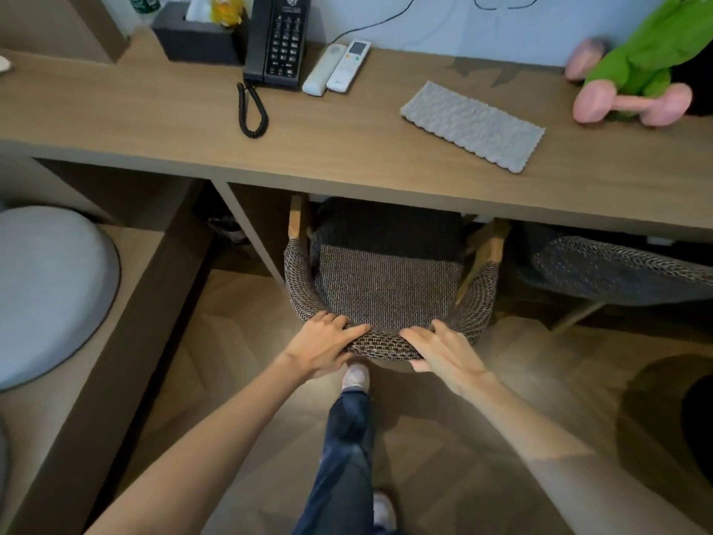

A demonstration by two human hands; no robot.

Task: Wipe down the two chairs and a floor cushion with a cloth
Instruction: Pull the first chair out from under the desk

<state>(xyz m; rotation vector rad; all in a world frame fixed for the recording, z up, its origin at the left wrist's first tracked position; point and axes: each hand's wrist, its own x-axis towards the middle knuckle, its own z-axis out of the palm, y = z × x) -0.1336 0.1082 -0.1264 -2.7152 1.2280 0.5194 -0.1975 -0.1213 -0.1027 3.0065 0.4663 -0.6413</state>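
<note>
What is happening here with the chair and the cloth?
A person grips the curved backrest of a woven chair with both hands: left hand, right hand. The chair sits partly under the wooden desk. The grey cloth lies flat on the desk, untouched. A second chair stands to the right, and a round cushion to the left.

Before you, the cloth (pixel 472 125) lies on the tabletop (pixel 154 110), right of the phone (pixel 277 40) and two remotes (pixel 335 67). One chair (pixel 386 279) sits tucked under the tabletop, the second chair (pixel 621 268) to its right, the floor cushion (pixel 50 291) far left.
</note>
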